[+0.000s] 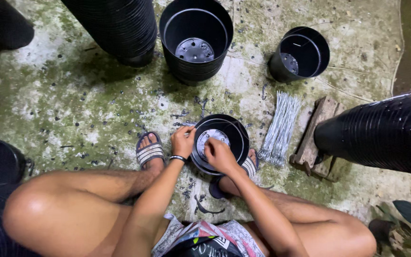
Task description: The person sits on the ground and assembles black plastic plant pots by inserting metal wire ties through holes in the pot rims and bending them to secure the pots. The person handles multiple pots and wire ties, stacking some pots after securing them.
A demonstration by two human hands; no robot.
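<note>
A black plastic pot [231, 131] stands on the ground between my feet, its holed bottom visible inside. My left hand [182, 141] grips the pot's left rim; a dark band circles that wrist. My right hand [219, 154] reaches over the near rim into the pot, fingers closed near the bottom. Whether it pinches a wire cannot be seen. A bundle of silvery wire pieces [280, 128] lies just right of the pot.
Stacks of black pots surround me: an upright stack [195, 40], a single pot [300, 53], a leaning stack [115, 26] at the top, a lying stack [381, 133] at right. A wooden block [316, 138] sits beside the wires. The mossy concrete floor [63, 90] carries black plastic scraps.
</note>
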